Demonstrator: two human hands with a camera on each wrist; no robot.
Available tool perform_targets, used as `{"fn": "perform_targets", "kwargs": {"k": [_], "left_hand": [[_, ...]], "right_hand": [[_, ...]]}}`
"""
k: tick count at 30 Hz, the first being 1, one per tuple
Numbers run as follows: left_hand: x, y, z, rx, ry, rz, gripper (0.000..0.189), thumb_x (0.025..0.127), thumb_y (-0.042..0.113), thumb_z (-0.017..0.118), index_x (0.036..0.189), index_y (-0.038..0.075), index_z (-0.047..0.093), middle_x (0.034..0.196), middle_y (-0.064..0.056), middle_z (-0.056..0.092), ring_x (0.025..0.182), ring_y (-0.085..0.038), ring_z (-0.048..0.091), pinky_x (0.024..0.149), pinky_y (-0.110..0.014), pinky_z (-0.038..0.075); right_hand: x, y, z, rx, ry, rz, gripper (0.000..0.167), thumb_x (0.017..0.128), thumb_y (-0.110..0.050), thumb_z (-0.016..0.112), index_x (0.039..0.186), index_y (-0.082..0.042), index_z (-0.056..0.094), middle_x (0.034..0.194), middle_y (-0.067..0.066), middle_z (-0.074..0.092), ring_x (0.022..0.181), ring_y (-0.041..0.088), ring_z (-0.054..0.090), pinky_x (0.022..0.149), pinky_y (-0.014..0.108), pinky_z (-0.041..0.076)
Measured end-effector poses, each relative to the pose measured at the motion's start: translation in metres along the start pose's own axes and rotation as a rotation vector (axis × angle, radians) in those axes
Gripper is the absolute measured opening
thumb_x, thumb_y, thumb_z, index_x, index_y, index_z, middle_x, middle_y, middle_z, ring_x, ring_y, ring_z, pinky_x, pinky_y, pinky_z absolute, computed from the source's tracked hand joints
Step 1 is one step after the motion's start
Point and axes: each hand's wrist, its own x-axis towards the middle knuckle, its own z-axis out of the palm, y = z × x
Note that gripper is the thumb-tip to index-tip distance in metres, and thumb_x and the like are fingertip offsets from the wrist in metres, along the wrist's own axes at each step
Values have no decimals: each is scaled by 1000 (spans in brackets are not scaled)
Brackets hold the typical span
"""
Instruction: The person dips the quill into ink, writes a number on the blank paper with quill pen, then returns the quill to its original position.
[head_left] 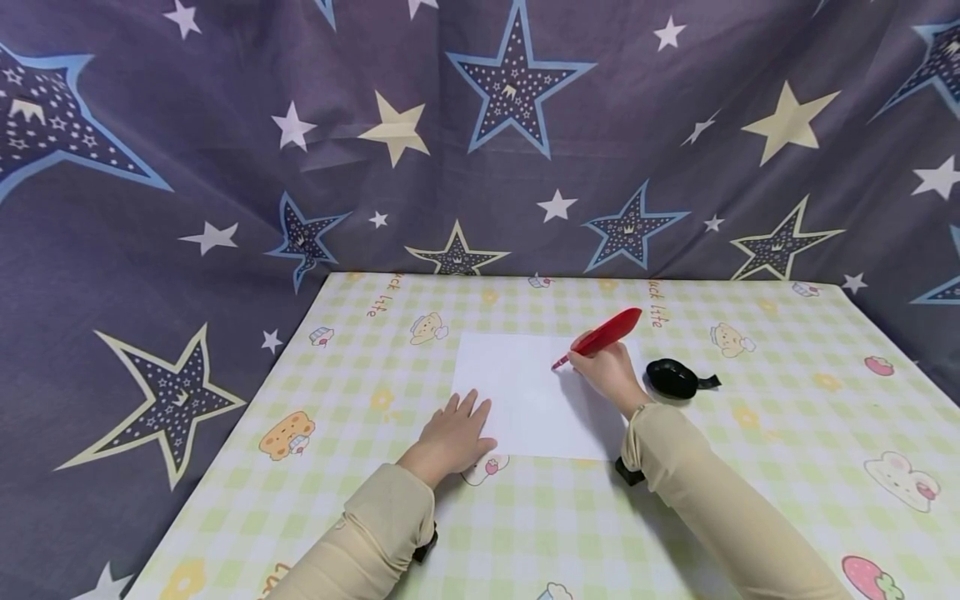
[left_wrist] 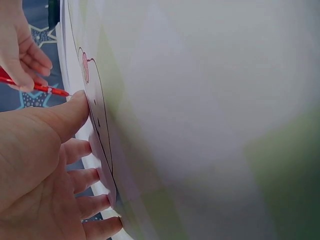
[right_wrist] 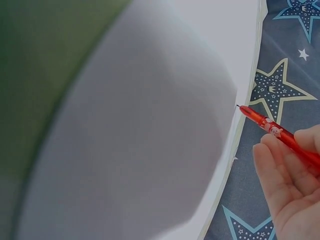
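Observation:
A white sheet of paper [head_left: 517,408] lies on the table in front of me. My right hand [head_left: 609,373] pinches a red pen with a feather-shaped top [head_left: 617,327], held at a slant above the upper right part of the sheet. Its dark writing point shows in the right wrist view, where the red pen barrel [right_wrist: 275,130] carries a small printed pattern. With fingers spread, my left hand [head_left: 453,435] rests at the lower left edge of the sheet. In the left wrist view its thumb [left_wrist: 75,112] and fingertips touch the surface.
Right of the paper sits a rounded black object [head_left: 672,379] with a short tab at one side. The table's checked cloth [head_left: 352,467] has cartoon prints. A dark star-patterned curtain [head_left: 480,192] hangs behind the far edge and along the left side.

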Motion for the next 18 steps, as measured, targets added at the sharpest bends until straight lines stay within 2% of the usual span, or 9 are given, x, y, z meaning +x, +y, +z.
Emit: {"fn": "perform_targets", "kwargs": {"k": [11,18], "left_hand": [[-1,0,-1,-14,-4,2,58,95,35,48,143,6,33,149,-16,21,135,-38,15,106,-51,19],[-1,-1,0,-39,3,6,58,95,34,49,142,5,34,149,-17,21,135,-38,15,106,-51,18]], "right_hand": [[-4,-1,-2,-25,2,-32,9,80,-7,63,86,0,63,68,7,64,56,12,56,54,24,44],[-6,-1,-2,-6,-18,6,10,81,-7,63,88,0,63,69,8,65,57,14,57,55,24,44]]}}
